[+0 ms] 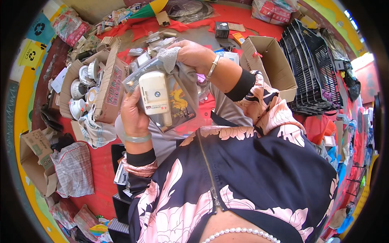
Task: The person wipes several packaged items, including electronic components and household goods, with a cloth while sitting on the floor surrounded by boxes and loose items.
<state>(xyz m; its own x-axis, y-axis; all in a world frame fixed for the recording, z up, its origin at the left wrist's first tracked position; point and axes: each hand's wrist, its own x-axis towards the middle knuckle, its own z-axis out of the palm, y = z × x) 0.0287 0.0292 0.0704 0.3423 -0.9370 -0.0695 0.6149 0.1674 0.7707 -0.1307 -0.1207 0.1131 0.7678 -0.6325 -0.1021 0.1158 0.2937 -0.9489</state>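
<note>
My left hand (135,115) grips the lower left edge of a clear plastic package (182,115), held tilted in front of my body. Inside it are a cream-white rounded device (154,92) and a black card with a golden dragon (178,99). My right hand (193,56) is closed on a grey cloth (168,56), which lies against the package's top edge. Part of the cloth hangs behind my fingers. Beyond the package, several small packaged items (142,58) lie in a pile, partly hidden.
On the left stands a cardboard box (111,89) of round white fixtures (78,89), a striped cloth (97,129) over its edge. At the right are an open cardboard box (279,60) and a black plastic crate (306,69). Red sheeting (101,174) covers the floor.
</note>
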